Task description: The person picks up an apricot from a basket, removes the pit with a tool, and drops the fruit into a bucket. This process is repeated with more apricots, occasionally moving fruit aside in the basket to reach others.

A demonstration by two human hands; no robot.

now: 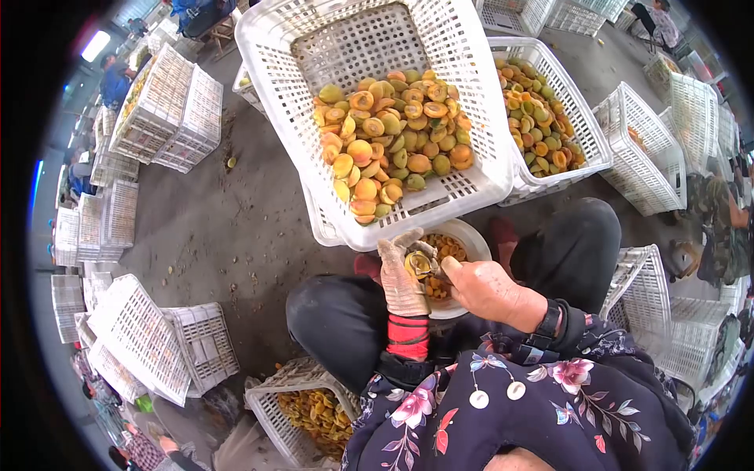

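Over a white bowl (473, 237) with small orange-brown pieces in it, my left hand (402, 275), in a dirty pale glove, holds a cut yellow-green fruit (419, 264). Bare and closed, my right hand (491, 289) is right beside the fruit, its fingers wrapped round a small tool that is mostly hidden. Just beyond my hands, a tilted white crate (471, 192) holds many halved orange and green fruits (393, 141).
Behind at the right stands another crate (585, 118) of fruit. A crate (271, 408) of orange pieces is by my left knee. Stacked white crates (169, 110) line both sides. Other people (115, 82) sit at the edges. Debris dots the grey floor (212, 228).
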